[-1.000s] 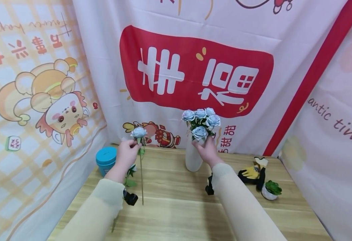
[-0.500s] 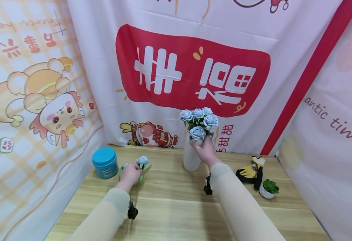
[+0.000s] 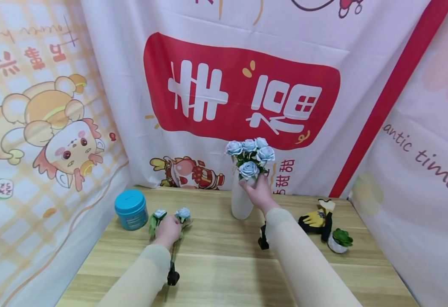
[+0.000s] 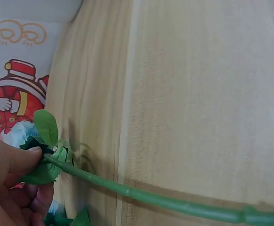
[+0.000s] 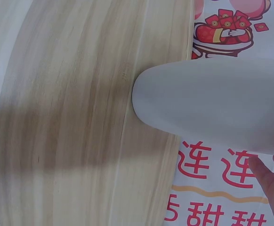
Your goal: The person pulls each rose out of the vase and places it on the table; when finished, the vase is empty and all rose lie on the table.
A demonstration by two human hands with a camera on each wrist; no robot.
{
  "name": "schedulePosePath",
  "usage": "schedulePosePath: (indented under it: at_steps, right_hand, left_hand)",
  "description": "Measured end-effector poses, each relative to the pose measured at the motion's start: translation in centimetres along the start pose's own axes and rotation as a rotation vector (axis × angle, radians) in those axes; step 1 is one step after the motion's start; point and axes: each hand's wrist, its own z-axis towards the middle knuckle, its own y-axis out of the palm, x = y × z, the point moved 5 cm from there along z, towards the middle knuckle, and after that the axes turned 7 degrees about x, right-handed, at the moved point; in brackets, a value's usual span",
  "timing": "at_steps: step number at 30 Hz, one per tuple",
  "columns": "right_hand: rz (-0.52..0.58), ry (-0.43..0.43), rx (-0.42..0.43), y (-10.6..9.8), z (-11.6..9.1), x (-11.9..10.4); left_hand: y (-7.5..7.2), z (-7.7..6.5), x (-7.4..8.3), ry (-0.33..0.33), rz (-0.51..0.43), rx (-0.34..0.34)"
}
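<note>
In the head view my left hand [image 3: 169,230] is low over the table, near the blue tub. It pinches a pale blue artificial rose [image 3: 183,214] just beneath its head; the green stem [image 4: 151,197] runs along the table in the left wrist view. Beside that hand lies another blue rose [image 3: 160,214] with green leaves. My right hand [image 3: 261,192] holds the tall white vase [image 3: 241,204] near its top, thumb across the front. Several blue roses [image 3: 248,169] stand in the vase. The right wrist view shows the vase body [image 5: 212,101] and only part of the hand.
A blue lidded tub [image 3: 131,209] stands at the table's back left. To the right are black and yellow gloves [image 3: 317,219] and a small succulent in a white pot [image 3: 339,241]. Printed cloth [image 3: 193,140] hangs behind the wooden table [image 3: 216,273].
My left hand has lowered the rose it pinches from upright above the table to beside the other rose. My right hand stays on the vase. The head view has shifted slightly.
</note>
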Motion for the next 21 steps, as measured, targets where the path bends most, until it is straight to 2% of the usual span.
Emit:
schedulePosePath:
  at_steps: [4,8,11,14,18,21]
  right_hand:
    - [0.001,0.004,0.001,-0.1,-0.2,-0.2]
    - [-0.004,0.006,0.002,-0.1,-0.2,-0.2]
    - [-0.005,0.003,0.003,-0.1,-0.1,-0.1]
    - [-0.004,-0.001,0.005,-0.1,-0.1,0.0]
    - [-0.006,-0.019,0.018,-0.1,-0.2,0.0]
    - [-0.008,-0.047,0.023,0.0,-0.2,-0.1]
  left_hand:
    - [-1.0,-0.2,0.7,-0.009,0.004,0.053]
    - [-2.3,0.3,3.1,0.027,-0.006,0.137]
    - [-3.0,0.8,6.5,0.102,-0.05,0.197]
    - [-3.3,0.9,10.8,0.177,-0.144,0.212]
    - [-3.2,0.4,16.5,0.245,-0.305,0.166]
    - [-3.2,0.1,19.9,0.272,-0.392,0.157]
